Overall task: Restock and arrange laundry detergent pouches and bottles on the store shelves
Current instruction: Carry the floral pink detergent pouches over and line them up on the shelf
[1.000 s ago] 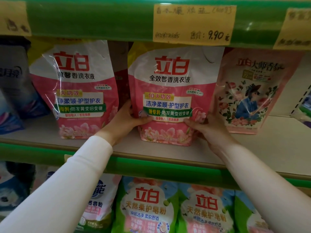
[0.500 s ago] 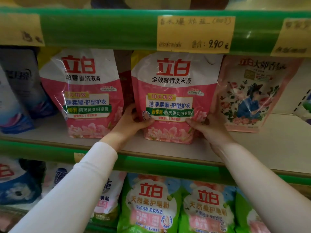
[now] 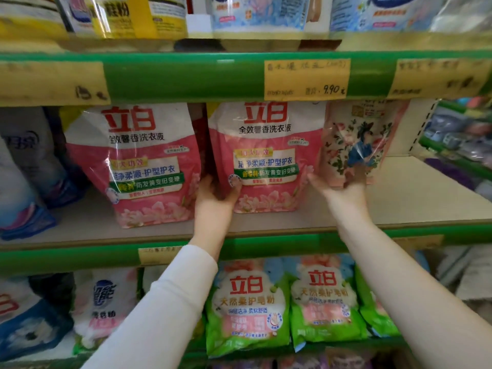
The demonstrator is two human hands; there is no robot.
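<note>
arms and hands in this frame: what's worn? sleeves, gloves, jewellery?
No gloves, rings or watch show on the left hand or the right hand, though the right one is motion-blurred. The left sleeve is long, plain white and close-fitting, ending at the wrist. The right sleeve looks similarly pale; its cuff edge is hard to make out.

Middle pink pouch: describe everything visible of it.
The middle pink pouch is glossy soft plastic, white on top with red characters, pink below with a flower print and a green band. It stands roughly upright on the shelf. The left hand grips its lower left corner; the blurred right hand sits at its lower right edge.
</note>
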